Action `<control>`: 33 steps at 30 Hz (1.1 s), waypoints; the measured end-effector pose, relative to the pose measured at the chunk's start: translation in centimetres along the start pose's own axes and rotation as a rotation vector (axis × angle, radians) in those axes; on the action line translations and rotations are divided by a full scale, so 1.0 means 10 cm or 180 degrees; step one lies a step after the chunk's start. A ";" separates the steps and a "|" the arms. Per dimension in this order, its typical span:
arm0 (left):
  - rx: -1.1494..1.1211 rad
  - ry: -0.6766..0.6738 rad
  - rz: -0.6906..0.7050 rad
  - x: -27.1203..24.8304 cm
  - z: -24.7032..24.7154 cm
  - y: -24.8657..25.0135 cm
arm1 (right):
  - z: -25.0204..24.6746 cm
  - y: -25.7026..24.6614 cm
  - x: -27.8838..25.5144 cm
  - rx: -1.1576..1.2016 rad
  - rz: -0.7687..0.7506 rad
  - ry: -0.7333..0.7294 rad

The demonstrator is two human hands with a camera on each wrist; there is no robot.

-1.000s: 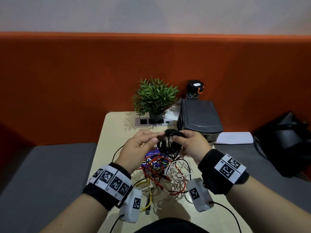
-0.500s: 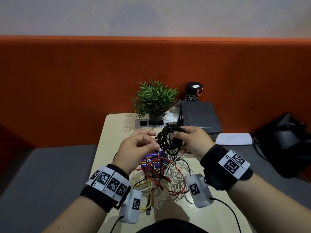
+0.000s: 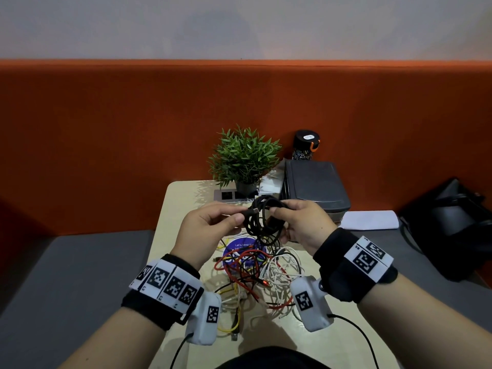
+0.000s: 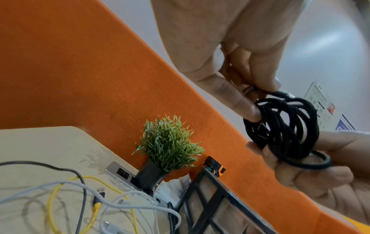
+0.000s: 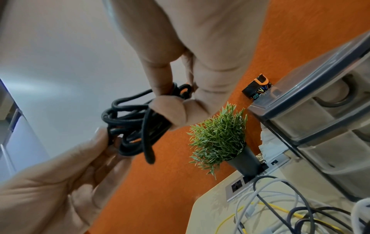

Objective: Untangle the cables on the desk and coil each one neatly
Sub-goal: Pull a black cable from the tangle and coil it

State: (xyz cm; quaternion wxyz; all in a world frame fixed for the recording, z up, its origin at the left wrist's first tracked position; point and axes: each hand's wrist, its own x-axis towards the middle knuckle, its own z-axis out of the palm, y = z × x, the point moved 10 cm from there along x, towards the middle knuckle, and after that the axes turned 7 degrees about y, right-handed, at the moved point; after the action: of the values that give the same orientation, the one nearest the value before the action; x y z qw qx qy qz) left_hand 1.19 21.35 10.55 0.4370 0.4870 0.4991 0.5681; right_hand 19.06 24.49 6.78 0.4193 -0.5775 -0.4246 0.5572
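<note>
My left hand point(image 3: 210, 227) and right hand point(image 3: 300, 225) held a coiled black cable point(image 3: 262, 222) in the air between them, above the surface point(image 3: 183, 198); left fingers point(image 4: 240, 101) pinched one side of the coil, right fingers point(image 5: 170, 110) were curled round the other. Beneath lay a tangle of red, white, yellow and black cables point(image 3: 255, 275). Behind stood a potted plant point(image 3: 243, 158), a drawer box point(image 3: 314, 185) and a black bottle point(image 3: 304, 145)
</note>
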 end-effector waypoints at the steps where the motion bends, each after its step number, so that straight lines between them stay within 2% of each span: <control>1: 0.0021 0.0020 -0.0020 0.02 -0.02 0.00 | -0.01 -0.01 0.00 0.0018 -0.0018 0.0011; 9: 0.0621 -0.0200 0.0028 0.10 -0.06 -0.01 | -0.03 -0.06 -0.01 0.0038 -0.0102 0.0044; 14: 0.0928 -0.0332 -0.0106 0.12 -0.01 0.02 | -0.01 -0.15 -0.05 -0.0338 -0.0391 0.0088; 17: 0.0747 -0.0212 -0.0142 0.14 0.00 0.07 | 0.00 -0.22 -0.07 -0.0399 -0.0544 0.0148; 22: 0.0780 0.0509 0.0173 0.07 -0.02 0.16 | -0.04 -0.31 -0.07 -0.0434 -0.0788 0.0493; 24: 0.0690 0.0641 0.0222 0.01 0.00 0.15 | -0.06 -0.32 -0.07 -0.0374 -0.0797 0.0586; 29: 0.0945 0.0612 0.0508 -0.02 0.07 0.17 | -0.09 -0.31 -0.04 -0.0301 -0.0768 0.0609; 33: 0.0532 0.0450 0.0391 0.08 0.04 0.16 | -0.10 -0.30 -0.06 -0.0173 -0.0742 0.0504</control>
State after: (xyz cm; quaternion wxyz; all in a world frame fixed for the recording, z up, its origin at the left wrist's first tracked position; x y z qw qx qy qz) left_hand 1.50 22.02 12.24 0.3230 0.5101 0.5435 0.5832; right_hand 19.99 24.78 9.87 0.4977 -0.5775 -0.4693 0.4456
